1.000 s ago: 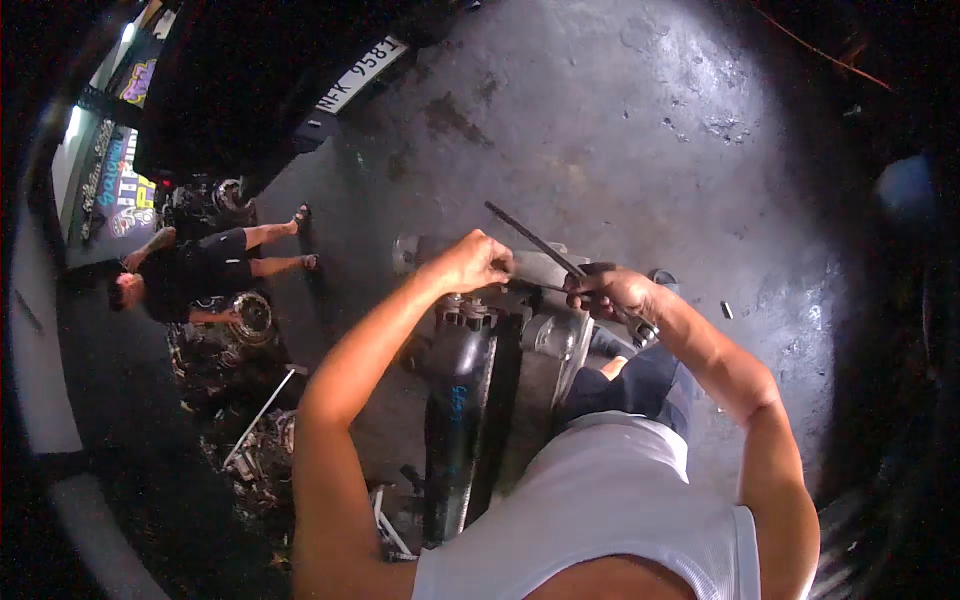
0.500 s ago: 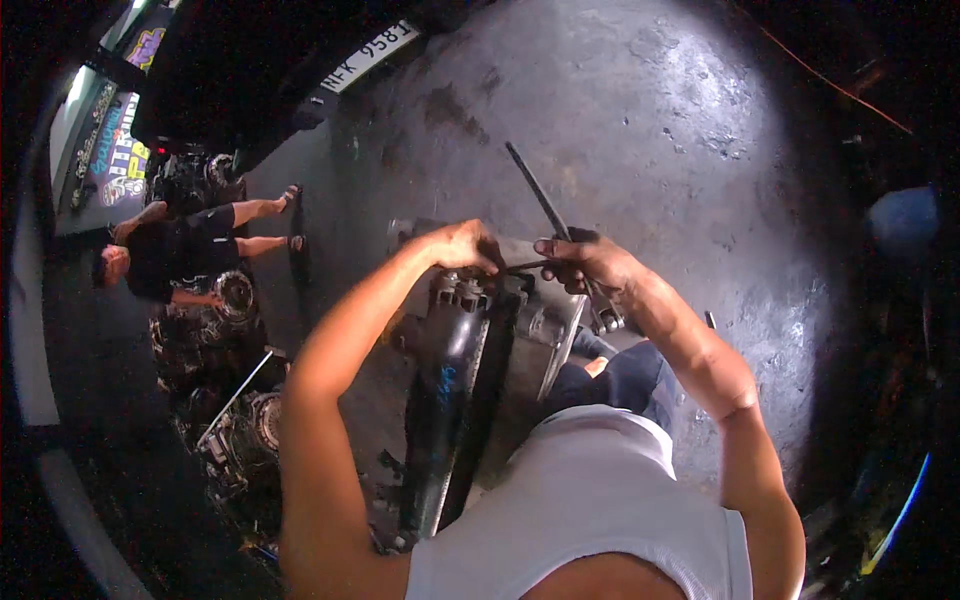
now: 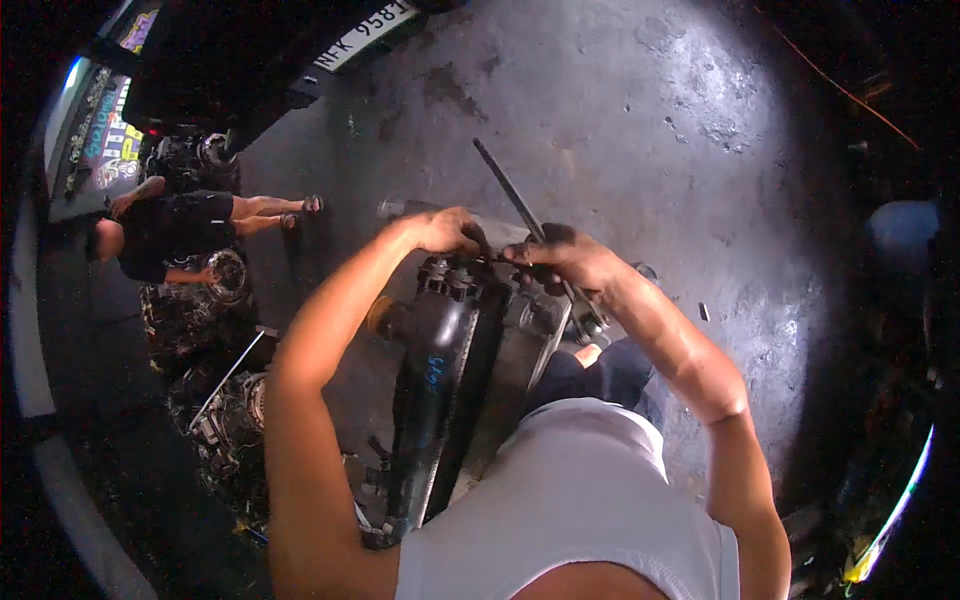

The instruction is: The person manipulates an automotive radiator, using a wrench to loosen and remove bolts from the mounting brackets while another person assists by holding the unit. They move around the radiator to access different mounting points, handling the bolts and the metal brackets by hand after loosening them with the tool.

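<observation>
A black radiator-like part (image 3: 440, 360) with a long smooth tank and a ribbed clamped end stands close in front of me. My left hand (image 3: 447, 233) is curled over its upper end, fingers pinched; what they hold is hidden. Close on its right, my right hand (image 3: 575, 262) is closed round a long dark metal bar (image 3: 508, 187) that slants up and left. Below the fist, a metal end (image 3: 590, 326) of the tool sticks out. A thin dark piece also runs from the right fingers toward the left ones; its kind is unclear.
A grey cylinder (image 3: 398, 209) lies behind my left hand. To the left, a person (image 3: 180, 235) in dark clothes touches a round metal part (image 3: 229, 275) among engine parts. A vehicle (image 3: 225, 75) stands at the far left. A blue container (image 3: 904, 232) is at right.
The view has shifted slightly. My two hands have come closer together at the radiator's top, and the bar has moved left with my right hand.
</observation>
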Tool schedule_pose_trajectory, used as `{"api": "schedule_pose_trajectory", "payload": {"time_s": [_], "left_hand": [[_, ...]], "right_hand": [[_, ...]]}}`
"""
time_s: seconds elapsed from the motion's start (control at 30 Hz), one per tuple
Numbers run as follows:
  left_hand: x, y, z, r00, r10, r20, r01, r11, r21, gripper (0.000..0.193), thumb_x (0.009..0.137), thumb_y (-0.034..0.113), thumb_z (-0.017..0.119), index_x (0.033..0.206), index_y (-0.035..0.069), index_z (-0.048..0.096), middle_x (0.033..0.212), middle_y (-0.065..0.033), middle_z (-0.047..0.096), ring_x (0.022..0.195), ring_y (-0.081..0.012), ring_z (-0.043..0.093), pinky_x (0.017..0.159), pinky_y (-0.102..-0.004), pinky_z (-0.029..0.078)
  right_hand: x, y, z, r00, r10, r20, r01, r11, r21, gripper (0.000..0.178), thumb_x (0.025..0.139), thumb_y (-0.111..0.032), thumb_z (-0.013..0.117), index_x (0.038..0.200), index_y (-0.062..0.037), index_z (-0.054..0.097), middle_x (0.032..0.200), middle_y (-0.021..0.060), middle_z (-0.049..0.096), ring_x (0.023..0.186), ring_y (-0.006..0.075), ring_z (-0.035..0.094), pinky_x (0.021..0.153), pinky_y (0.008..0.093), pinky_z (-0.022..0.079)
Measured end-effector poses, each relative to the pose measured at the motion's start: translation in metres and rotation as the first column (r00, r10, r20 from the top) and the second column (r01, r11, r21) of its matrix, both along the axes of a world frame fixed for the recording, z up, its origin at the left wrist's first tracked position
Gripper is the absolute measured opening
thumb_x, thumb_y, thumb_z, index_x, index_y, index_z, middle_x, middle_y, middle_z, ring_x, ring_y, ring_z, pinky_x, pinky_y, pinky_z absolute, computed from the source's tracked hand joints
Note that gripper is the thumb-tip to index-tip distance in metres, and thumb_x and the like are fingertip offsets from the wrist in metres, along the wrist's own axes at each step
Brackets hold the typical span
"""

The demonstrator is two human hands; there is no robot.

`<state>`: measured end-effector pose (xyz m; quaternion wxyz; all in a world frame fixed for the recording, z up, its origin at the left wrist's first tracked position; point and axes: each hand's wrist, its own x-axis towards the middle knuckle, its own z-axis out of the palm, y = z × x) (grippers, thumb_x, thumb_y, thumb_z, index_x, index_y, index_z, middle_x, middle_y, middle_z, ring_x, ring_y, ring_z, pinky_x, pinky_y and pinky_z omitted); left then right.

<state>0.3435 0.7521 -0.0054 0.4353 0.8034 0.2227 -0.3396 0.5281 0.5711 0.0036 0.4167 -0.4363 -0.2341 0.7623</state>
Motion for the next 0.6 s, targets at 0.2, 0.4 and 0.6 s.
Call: {"api": "schedule_pose_trajectory", "payload": {"time_s": [0.2, 0.4, 0.6], "left_hand": [[-0.016, 0.005, -0.014, 0.987, 0.156, 0.049, -0.147, 0.977, -0.152, 0.032, 0.075, 0.026, 0.069, 0.101, 0.007, 0.069, 0.095, -0.0071, 0.069, 0.088, -0.016, 0.061, 0.083, -0.0325, 0.046], [-0.01, -0.002, -0.004, 0.986, 0.146, -0.079, -0.151, 0.986, -0.068, 0.028, 0.077, 0.022, 0.07, 0.098, 0.003, 0.067, 0.098, -0.0071, 0.069, 0.088, -0.0174, 0.061, 0.083, -0.033, 0.046], [-0.003, -0.012, -0.003, 0.985, 0.133, 0.109, -0.117, 0.983, -0.141, 0.03, 0.078, 0.02, 0.069, 0.102, 0.003, 0.065, 0.097, -0.0075, 0.068, 0.092, -0.0183, 0.062, 0.083, -0.0325, 0.046]], "right_hand": [[-0.02, 0.026, -0.003, 0.994, -0.093, -0.053, 0.098, 0.988, 0.116, 0.033, 0.073, -0.036, 0.074, 0.072, -0.0037, 0.067, 0.062, 0.0022, 0.059, 0.049, 0.0091, 0.045, 0.044, 0.0264, 0.032], [-0.007, 0.005, -0.001, 1.0, -0.016, -0.005, 0.017, 0.991, 0.131, 0.031, 0.075, -0.034, 0.072, 0.077, -0.003, 0.067, 0.063, 0.0013, 0.058, 0.056, 0.0094, 0.048, 0.049, 0.0275, 0.036], [0.032, -0.029, -0.035, 0.997, 0.045, 0.067, -0.039, 0.996, -0.084, 0.033, 0.077, -0.016, 0.067, 0.102, 0.0017, 0.055, 0.08, 0.0059, 0.064, 0.056, 0.0086, 0.049, 0.046, 0.0223, 0.036]]}}
